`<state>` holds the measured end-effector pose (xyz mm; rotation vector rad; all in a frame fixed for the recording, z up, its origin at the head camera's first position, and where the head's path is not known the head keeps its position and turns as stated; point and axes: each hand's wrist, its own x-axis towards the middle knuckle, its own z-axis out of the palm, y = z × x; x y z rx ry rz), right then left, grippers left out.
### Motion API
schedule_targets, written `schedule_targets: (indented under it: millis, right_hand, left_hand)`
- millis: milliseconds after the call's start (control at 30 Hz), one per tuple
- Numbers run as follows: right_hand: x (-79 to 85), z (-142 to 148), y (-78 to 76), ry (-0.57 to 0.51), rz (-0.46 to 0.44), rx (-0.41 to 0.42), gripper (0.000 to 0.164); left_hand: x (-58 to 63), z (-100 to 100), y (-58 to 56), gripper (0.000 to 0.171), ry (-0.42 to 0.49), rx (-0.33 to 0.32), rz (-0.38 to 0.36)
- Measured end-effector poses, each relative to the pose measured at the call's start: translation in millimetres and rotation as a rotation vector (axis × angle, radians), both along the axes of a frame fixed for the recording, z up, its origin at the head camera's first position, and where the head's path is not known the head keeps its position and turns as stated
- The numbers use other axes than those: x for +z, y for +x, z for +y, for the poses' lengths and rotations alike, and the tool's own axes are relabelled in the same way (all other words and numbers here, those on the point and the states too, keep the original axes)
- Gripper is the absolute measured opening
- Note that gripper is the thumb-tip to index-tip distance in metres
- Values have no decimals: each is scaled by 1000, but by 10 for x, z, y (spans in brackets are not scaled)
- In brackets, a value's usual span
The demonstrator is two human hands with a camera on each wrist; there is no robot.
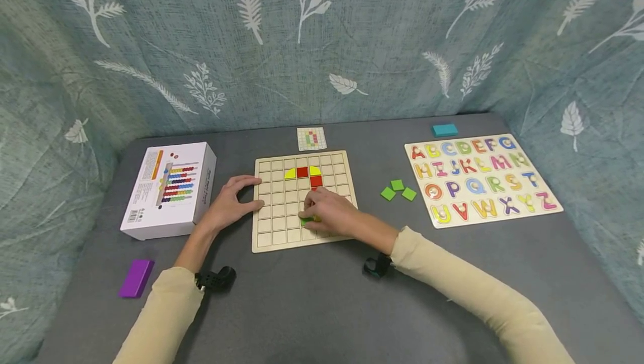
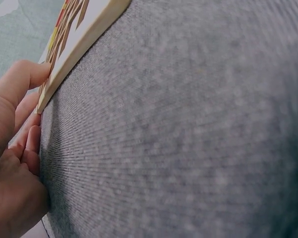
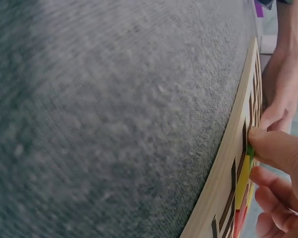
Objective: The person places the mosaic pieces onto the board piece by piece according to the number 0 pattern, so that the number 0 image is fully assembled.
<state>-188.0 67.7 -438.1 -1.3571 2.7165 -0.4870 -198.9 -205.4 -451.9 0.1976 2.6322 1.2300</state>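
Observation:
A wooden grid board [image 1: 271, 224] lies flat in the middle of the table. My left hand [image 1: 228, 204] rests at its left edge, thumb and fingers spread apart, the thumb tip on the rim. Over the board's lower middle, my right hand [image 1: 332, 213] pinches a green square tile [image 1: 304, 221] down at the grid, mostly hidden by the fingers. Higher on the grid, a red tile [image 1: 302, 172] sits between two yellow rounded tiles [image 1: 290, 174], with more red [image 1: 316, 181] below the right one. In the right wrist view a yellow tile [image 3: 243, 181] lies beside the green one.
Several loose green tiles [image 1: 397, 185] lie right of the board, before an alphabet puzzle board [image 1: 427, 185]. A small pattern card [image 1: 311, 138] lies behind. At left are a white abacus box [image 1: 151, 185] and a purple block [image 1: 136, 278]; a teal block [image 1: 445, 130] sits back right.

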Motion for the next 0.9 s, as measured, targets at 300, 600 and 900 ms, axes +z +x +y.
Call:
schedule_targets:
  millis: [300, 600, 900]
  right_hand:
    - [-14, 139, 98, 7, 107, 35, 38]
    - [-23, 159, 51, 31, 173, 49, 27]
    - [44, 665, 123, -184, -50, -100, 29]
  left_hand:
    - [-23, -45, 42, 58, -3, -10, -9]
    - [-26, -29, 18, 59, -18, -7, -11]
    - [-23, -20, -3, 59, -10, -9, 1]
